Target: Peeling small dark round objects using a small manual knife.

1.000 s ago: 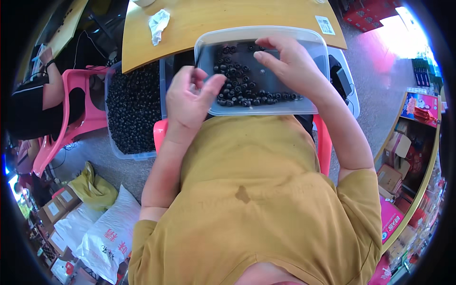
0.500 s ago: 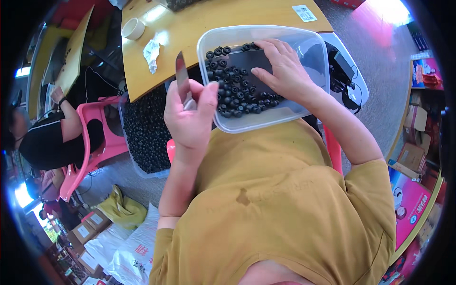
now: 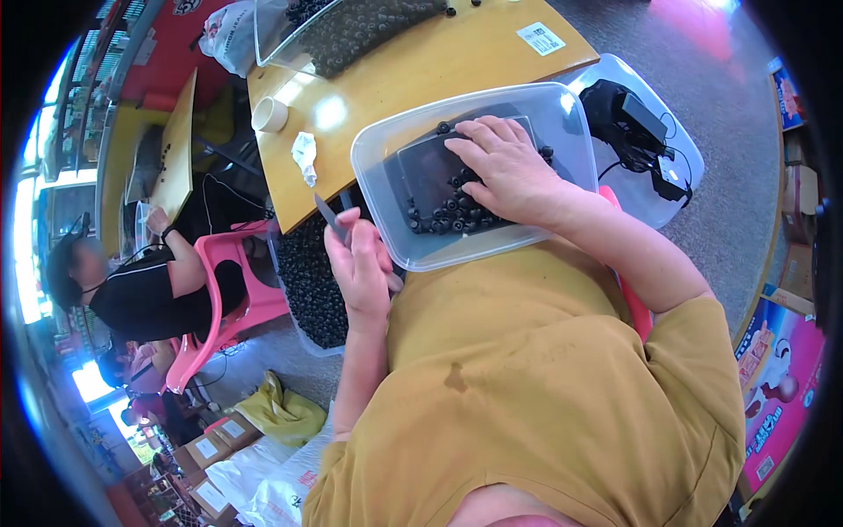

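Note:
My left hand (image 3: 362, 268) is closed on a small knife (image 3: 330, 217), its blade pointing up and away to the left. It is just left of a clear plastic tub (image 3: 369, 176) that rests by my lap at the table's edge. Inside the tub, my right hand (image 3: 514, 176) lies palm down with its fingers stretched out over small round black pieces (image 3: 452, 215). Most of the pieces lie under and beside that palm, towards the near wall; a few are by the fingertips. The hand hides some of them.
A large bin of black pieces (image 3: 312, 290) is below on the left. On the wooden table (image 3: 395, 88) are a white cup (image 3: 270, 114), a crumpled tissue (image 3: 304, 158) and another full tub (image 3: 369, 39). Black cabled devices (image 3: 645, 127) lie at right. A person (image 3: 140, 294) sits at left.
My right hand has swept the pieces from the tub's left side towards the near middle and right. The left hand with the knife has lowered slightly, and the view has shifted.

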